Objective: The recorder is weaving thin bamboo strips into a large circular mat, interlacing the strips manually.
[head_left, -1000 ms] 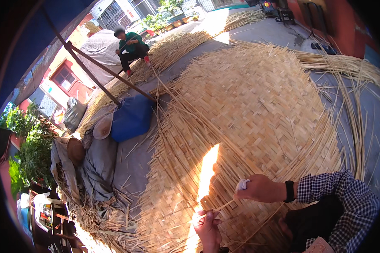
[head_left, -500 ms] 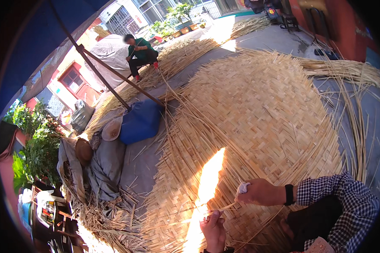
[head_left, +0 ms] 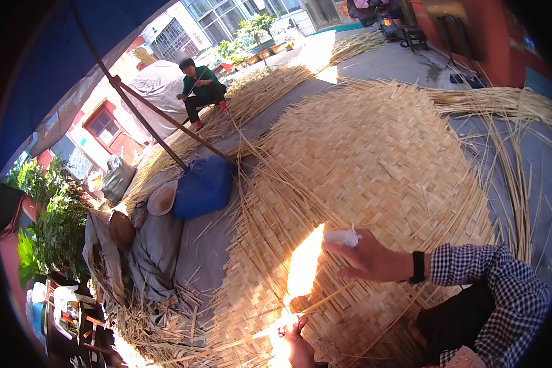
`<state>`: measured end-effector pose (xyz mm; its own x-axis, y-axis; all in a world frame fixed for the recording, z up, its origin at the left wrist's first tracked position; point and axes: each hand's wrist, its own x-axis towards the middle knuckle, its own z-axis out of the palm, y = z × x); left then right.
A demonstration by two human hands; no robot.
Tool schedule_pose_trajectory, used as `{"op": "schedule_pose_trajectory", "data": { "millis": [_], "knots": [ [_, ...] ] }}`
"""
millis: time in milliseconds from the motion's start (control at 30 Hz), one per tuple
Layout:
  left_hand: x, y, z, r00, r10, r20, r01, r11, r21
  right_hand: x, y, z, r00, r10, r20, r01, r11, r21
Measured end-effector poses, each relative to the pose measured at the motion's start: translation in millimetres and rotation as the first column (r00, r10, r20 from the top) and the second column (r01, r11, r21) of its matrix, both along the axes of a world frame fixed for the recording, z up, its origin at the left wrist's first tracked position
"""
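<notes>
A large woven mat (head_left: 374,159) of pale reed strips lies spread in front of me. Low over its near edge, partly washed out by glaring sunlight, my left hand (head_left: 295,345) is closed with a thin reed strip (head_left: 328,300) between thumb and fingers. That strip runs from the lower left up toward the right. My right hand (head_left: 377,256) is held above the mat with its fingers apart and nothing in them. White wrapping (head_left: 342,237) covers one of its fingers, and the strip's upper end lies just below this hand.
Loose reed strips (head_left: 276,168) cross the mat's left side. A blue bag-like object (head_left: 203,189) stands beside poles (head_left: 172,122). At the back left a person in green (head_left: 202,89) sits by long reed bundles (head_left: 257,92). Reed scraps (head_left: 165,316) litter the lower left.
My right hand has let go of the strip, lifted slightly away and spread its fingers. My left hand has shifted a little left and down, still pinching the strip.
</notes>
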<state>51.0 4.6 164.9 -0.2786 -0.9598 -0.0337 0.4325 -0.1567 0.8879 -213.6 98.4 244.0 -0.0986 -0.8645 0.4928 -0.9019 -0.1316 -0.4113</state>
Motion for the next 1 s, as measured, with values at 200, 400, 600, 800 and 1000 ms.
{"op": "schedule_pose_trajectory", "data": {
  "millis": [200,400,600,800,1000],
  "knots": [
    [3.4,-7.1,-10.4,0.995,-0.064,0.076,0.054,0.990,0.130,-51.3,-38.9,75.0,0.912,-0.368,-0.179,0.271,0.871,-0.411],
    [-6.1,-5.8,-22.5,0.972,-0.235,0.031,0.230,0.966,0.117,35.6,-10.6,6.7,0.967,0.245,0.066,-0.249,0.967,0.061],
    [-12.9,-6.2,-22.7,0.953,-0.214,0.212,0.183,0.970,0.160,29.6,15.6,-54.6,0.936,0.212,0.279,-0.309,0.877,0.368],
    [-21.8,-12.4,-36.0,0.910,-0.251,0.330,0.168,0.951,0.260,13.3,10.5,-57.7,0.975,0.211,0.070,-0.221,0.954,0.201],
    [-33.1,-5.5,-32.2,0.963,-0.206,0.176,0.130,0.921,0.368,12.0,11.1,-74.6,0.977,0.171,-0.124,-0.141,0.966,0.217]
  ]
}}
